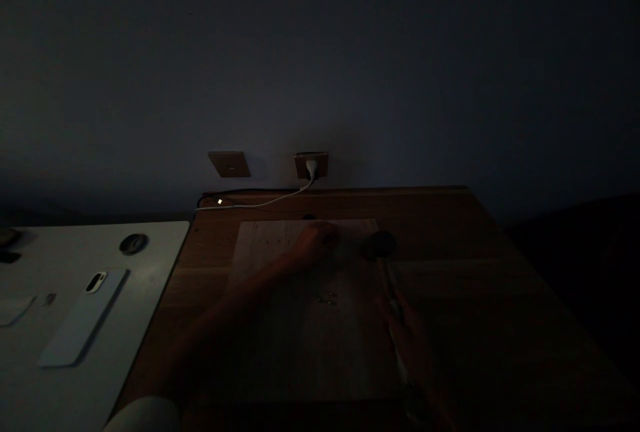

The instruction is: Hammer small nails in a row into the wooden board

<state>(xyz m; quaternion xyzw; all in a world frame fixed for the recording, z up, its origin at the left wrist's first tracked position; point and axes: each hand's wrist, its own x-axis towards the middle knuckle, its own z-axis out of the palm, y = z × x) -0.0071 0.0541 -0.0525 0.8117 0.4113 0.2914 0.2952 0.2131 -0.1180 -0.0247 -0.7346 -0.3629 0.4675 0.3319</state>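
Observation:
The light is very dim. My right hand [407, 332] is wrapped round the handle of a hammer [379, 245], whose dark, rounded head is over the right edge of a pale wooden board [300, 359]. Near the board's far edge rests my left hand [315, 242], its fingers curled together; whatever may be between them is lost in the dark. Several small metal pieces, perhaps nails [327, 299], lie loose on the board. To the left of my left hand, a short row of small dark dots [278, 243] marks the board.
The board lies on a brown wooden table [450, 219] against the wall. A white cable [265, 203] runs from a plug [311, 167] along the table's back edge. On the white table [145, 299] at left are a phone [83, 325] and a roll of tape [133, 243].

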